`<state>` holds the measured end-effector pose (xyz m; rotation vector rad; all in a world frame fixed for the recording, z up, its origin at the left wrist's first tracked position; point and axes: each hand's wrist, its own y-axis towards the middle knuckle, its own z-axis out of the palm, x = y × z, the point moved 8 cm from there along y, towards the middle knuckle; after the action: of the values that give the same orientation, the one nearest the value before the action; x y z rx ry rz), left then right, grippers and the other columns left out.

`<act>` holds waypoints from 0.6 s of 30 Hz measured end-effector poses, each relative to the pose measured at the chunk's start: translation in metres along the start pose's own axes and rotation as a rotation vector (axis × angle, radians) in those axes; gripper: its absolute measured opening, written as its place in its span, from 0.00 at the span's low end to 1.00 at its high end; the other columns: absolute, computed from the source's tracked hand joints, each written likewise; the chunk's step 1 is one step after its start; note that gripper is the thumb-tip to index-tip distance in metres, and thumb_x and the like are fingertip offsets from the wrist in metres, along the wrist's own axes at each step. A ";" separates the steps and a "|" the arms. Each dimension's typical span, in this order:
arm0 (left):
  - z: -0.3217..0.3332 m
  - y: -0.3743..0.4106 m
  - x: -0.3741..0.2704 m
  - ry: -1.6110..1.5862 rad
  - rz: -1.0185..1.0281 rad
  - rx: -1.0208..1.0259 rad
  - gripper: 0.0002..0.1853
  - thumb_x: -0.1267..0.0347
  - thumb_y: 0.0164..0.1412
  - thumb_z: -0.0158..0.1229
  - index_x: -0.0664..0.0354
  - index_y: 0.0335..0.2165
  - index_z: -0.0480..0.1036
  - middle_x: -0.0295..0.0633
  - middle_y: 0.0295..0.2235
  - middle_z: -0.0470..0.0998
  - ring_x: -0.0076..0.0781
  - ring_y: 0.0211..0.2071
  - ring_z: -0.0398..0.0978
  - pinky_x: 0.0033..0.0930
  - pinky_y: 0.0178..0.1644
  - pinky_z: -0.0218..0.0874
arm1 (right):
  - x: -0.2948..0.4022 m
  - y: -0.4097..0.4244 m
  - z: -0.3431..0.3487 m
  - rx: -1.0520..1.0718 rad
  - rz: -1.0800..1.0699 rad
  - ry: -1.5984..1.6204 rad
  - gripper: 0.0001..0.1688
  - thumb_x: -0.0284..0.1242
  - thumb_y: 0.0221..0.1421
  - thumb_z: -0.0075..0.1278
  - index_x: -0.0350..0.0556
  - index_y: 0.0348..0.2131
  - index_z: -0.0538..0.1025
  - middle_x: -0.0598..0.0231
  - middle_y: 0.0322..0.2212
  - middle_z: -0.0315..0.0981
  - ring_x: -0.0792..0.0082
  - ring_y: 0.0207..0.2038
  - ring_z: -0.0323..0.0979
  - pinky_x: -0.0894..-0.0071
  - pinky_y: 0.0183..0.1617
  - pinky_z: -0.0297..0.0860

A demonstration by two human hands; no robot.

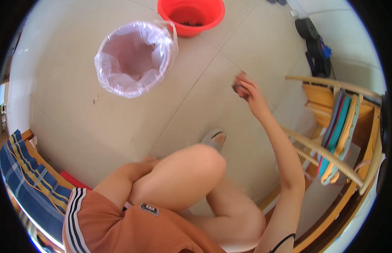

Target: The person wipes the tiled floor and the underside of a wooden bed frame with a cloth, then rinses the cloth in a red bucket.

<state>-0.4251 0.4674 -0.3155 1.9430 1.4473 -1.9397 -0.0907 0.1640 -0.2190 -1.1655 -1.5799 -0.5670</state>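
Note:
My right hand [247,88] is stretched out over the tiled floor [196,104]. Its fingers are closed around a small dark object [237,89], too blurred to name. Mostly hidden behind my raised leg, my left hand [149,159] shows only as a blurred bit of skin beyond the thigh. Ahead on the left stands a waste bin [166,63] lined with a translucent plastic bag. Just beyond it is a red plastic basin [211,27] with dark bits at its bottom.
At the right is a wooden chair [325,147] with folded cushions [336,136]. Black weight plates [314,47] stand by the wall. A blue plaid cloth [31,177] covers a wooden edge at left. Brown specks [95,100] lie near the bin, and a grey slipper [211,137] is on my foot.

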 end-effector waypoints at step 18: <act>0.034 -0.036 0.010 -0.175 -0.147 -0.322 0.08 0.75 0.55 0.54 0.55 0.35 0.74 0.41 0.26 0.78 0.41 0.30 0.76 0.41 0.35 0.67 | -0.009 0.050 0.335 0.427 -0.432 -0.856 0.31 0.21 0.53 0.47 0.41 0.58 0.68 0.50 0.62 0.57 0.49 0.52 0.62 0.52 0.58 0.62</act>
<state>-0.4755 0.4729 -0.3108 1.5322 1.7629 -1.7421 -0.2002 0.4563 -0.3520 -0.7568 -2.5620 0.0573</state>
